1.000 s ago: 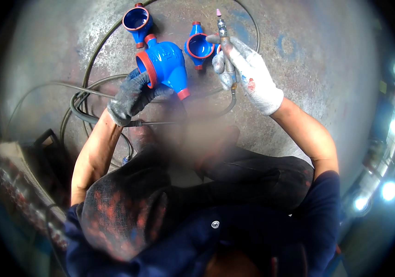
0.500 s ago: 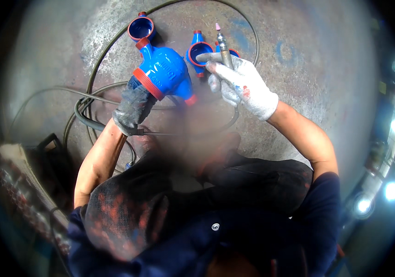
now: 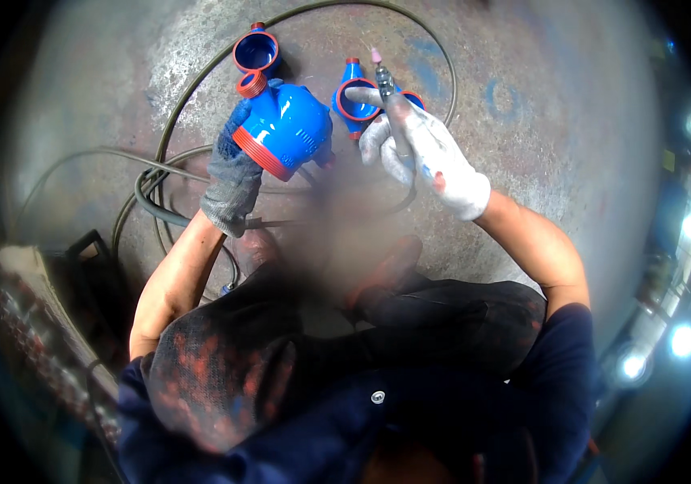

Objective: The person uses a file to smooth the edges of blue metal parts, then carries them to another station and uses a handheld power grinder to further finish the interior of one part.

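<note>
My left hand (image 3: 231, 173), in a dark grey glove, is closed around a blue water meter body (image 3: 293, 129). Its wide red threaded rim faces down and left, and one red threaded pipe end points up and away. In a white glove with red and blue stains, my right hand (image 3: 434, 157) grips a die grinder (image 3: 386, 82) with a small pink grinding stone at its tip. The stone points away from me, apart from the held body. My right index finger stretches out to the left, over another blue body (image 3: 359, 101) lying on the floor.
One more blue body (image 3: 256, 52) lies at the far left, and another (image 3: 413, 98) is partly hidden behind my right hand. A hose (image 3: 165, 129) loops across the grey floor (image 3: 515, 113), coiling at the left. Dark containers (image 3: 91, 266) stand at the lower left.
The held body has turned in my left hand, so its upper pipe end now faces me more. My right hand and the grinder have shifted and tilted slightly.
</note>
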The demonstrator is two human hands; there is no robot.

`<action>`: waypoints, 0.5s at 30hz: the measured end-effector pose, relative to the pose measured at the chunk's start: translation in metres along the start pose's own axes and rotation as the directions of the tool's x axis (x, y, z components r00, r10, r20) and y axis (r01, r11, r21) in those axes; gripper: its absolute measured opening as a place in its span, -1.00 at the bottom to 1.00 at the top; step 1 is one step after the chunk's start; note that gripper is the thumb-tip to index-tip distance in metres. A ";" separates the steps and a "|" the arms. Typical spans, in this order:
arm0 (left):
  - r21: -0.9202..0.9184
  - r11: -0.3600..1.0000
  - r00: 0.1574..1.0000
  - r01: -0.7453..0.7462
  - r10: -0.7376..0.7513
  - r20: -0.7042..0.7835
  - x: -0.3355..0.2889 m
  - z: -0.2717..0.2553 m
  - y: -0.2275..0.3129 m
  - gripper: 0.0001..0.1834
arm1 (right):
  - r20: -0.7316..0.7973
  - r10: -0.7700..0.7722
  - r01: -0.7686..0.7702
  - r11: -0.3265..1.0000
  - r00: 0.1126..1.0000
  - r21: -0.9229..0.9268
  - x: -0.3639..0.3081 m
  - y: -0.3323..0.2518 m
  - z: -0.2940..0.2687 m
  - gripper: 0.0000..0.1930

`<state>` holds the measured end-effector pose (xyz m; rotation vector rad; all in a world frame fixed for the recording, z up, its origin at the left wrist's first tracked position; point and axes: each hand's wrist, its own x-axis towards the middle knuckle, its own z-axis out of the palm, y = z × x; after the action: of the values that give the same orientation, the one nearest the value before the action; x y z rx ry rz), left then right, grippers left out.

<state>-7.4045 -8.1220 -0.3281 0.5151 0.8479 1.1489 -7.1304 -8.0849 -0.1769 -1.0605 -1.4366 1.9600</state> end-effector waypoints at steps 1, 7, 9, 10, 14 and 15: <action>-0.038 0.999 1.000 0.008 -0.009 -0.014 -0.002 0.004 0.007 -0.31 | 0.013 -0.004 0.004 1.000 1.000 0.031 -0.001 0.000 0.004 -0.46; 0.318 0.931 0.978 -0.179 0.203 -0.043 -0.013 0.000 0.028 -0.36 | 0.000 0.043 -0.040 0.940 0.999 -0.339 -0.002 -0.009 0.032 -0.53; 0.324 0.922 0.953 -0.213 0.269 -0.138 -0.014 -0.007 0.019 -0.38 | 0.011 0.040 -0.033 0.918 0.999 -0.396 0.000 -0.005 0.032 -0.54; 0.325 0.919 0.943 -0.224 0.289 -0.168 -0.015 -0.004 0.021 -0.38 | -0.001 0.066 -0.060 0.898 0.998 -0.435 0.002 -0.005 0.029 -0.55; 0.361 0.912 0.951 -0.195 0.266 -0.160 -0.026 0.008 0.033 -0.42 | -0.021 0.051 -0.055 0.878 0.998 -0.475 0.007 -0.005 0.029 -0.56; 0.365 0.908 0.950 -0.207 0.275 -0.147 -0.026 0.009 0.033 -0.43 | -0.018 0.054 -0.057 0.878 0.998 -0.475 0.009 -0.006 0.029 -0.56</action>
<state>-7.4210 -8.1342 -0.2900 0.8260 1.1941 1.2993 -7.1596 -8.0929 -0.1701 -1.3210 -1.9680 1.6709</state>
